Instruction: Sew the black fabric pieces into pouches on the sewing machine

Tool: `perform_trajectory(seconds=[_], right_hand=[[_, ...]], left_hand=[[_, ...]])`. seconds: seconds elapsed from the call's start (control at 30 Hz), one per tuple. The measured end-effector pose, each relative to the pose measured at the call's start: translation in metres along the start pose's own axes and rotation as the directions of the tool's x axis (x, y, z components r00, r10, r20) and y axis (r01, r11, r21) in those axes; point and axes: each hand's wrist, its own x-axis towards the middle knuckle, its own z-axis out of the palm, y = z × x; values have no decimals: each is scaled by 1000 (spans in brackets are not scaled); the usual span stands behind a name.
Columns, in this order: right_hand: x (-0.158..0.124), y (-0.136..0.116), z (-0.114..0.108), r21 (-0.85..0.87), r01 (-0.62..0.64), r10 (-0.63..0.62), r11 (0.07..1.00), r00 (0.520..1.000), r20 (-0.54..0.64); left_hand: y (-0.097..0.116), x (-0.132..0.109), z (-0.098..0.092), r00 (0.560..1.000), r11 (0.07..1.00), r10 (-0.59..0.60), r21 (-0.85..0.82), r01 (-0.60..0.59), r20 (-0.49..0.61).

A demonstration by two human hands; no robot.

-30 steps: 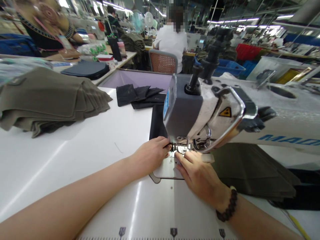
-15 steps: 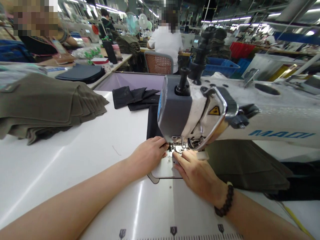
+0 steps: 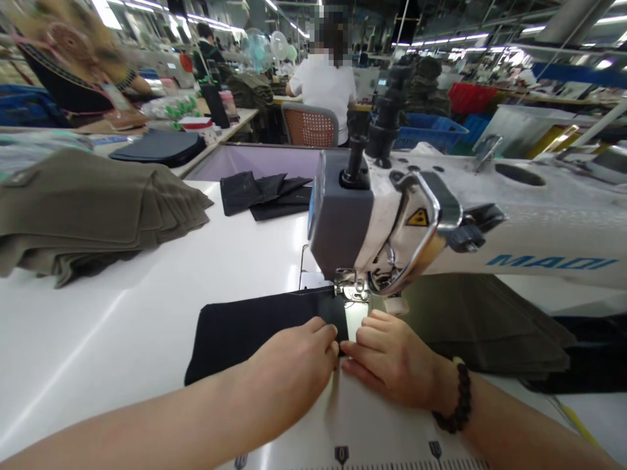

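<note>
A dark cloth piece (image 3: 245,326) lies crosswise on the white table, its right end reaching under the sewing machine's presser foot (image 3: 355,294). My left hand (image 3: 304,365) is closed on the near right part of this cloth, fingers bent and fingertips pressed together. Close beside it, my right hand (image 3: 396,359) has its fingers curled, with the fingertips touching the cloth's right edge. A dark beaded bracelet (image 3: 456,399) circles my right wrist. Above the hands stands the machine head (image 3: 343,215), grey and white.
Olive cloth pieces are stacked at the left (image 3: 88,202) and more lie under the machine arm (image 3: 460,320). Folded black pieces (image 3: 264,192) rest behind the machine head. A person in white (image 3: 323,78) sits farther back, beyond a purple-lined recess (image 3: 259,160).
The dark cloth has come from behind the needle and turned crosswise toward the left front. Both hands have moved nearer to me, away from the presser foot.
</note>
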Motion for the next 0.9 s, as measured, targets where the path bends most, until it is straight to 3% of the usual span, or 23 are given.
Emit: perform_trajectory(seconds=[0.13, 0.33, 0.57, 0.7, 0.9], right_hand=[[-1, -3, 0, 0, 25, -25, 1000, 1000, -5], [-1, -2, 1, -27, -39, 40, 999, 999, 32], [2, 0, 3, -35, -173, 175, 984, 982, 64], [4, 0, 4, -79, -259, 264, 963, 962, 63], [7, -1, 7, -148, -375, 392, 915, 913, 111]], left_hand=[[-1, -6, -6, 1000, 999, -16, -30, 16, -13], [-5, -1, -7, 999, 999, -41, -34, 41, -11], [-13, 9, -14, 992, 996, -27, 93, 16, 124], [-22, 10, -10, 993, 994, -101, 54, 97, 69], [-38, 15, 4, 990, 994, -95, 45, 100, -108]])
